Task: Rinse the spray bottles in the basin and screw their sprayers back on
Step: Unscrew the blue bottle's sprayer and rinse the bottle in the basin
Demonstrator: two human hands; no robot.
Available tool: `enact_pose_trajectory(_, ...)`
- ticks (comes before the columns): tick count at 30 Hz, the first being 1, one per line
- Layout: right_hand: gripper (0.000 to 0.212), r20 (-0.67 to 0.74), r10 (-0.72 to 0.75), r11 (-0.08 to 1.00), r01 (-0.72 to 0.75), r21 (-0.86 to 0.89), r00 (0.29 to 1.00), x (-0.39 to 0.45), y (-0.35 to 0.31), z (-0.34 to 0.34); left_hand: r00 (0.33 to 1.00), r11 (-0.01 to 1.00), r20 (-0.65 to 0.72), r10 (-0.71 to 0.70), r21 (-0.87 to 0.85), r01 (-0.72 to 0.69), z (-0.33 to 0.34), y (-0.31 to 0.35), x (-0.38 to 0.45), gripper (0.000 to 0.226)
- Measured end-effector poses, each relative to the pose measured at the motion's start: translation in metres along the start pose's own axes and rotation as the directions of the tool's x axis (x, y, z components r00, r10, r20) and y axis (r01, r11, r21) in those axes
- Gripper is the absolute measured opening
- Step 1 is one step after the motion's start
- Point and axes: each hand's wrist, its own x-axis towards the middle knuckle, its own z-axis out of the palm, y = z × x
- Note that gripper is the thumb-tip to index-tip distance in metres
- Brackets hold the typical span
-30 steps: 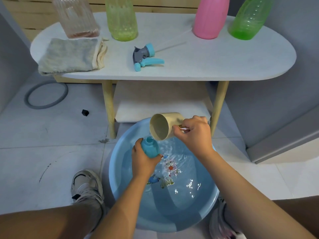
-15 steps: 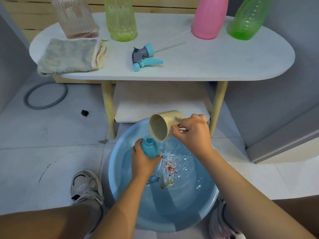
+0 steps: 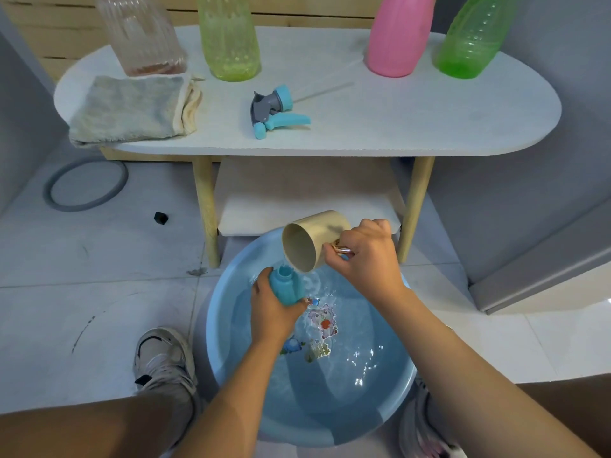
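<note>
The blue bottle (image 3: 286, 289) is gripped upright by the left hand (image 3: 271, 310) over the basin (image 3: 231, 375). The tilted cup (image 3: 309, 241), grasped by the right hand (image 3: 367, 256), is held at two o'clock from the bottle mouth.

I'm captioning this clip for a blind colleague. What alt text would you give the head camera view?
Over a blue basin of water, the left hand holds an open blue bottle while the right hand tips a beige cup, pouring water at its mouth. Behind, a white table holds a blue-grey sprayer, a folded cloth and four more bottles.
</note>
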Motion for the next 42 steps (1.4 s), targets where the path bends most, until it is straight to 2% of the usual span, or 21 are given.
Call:
enact_pose_trajectory(30, 0.035, 0.041, -0.081, 0.997, 0.081, -0.011, 0.996, 0.0007, -0.0017, -0.0044, 1.0, 1.0, -0.016, 0.015, 0.004, -0.015, 0.001, 0.0009, 0.0005, 0.076)
enact_pose_trajectory(42, 0.035, 0.031, -0.197, 0.98, 0.198, -0.019, 0.98, 0.0038, -0.0066, -0.0055, 1.0, 0.999, 0.007, 0.024, 0.034, -0.025, 0.001, 0.0004, 0.0005, 0.081)
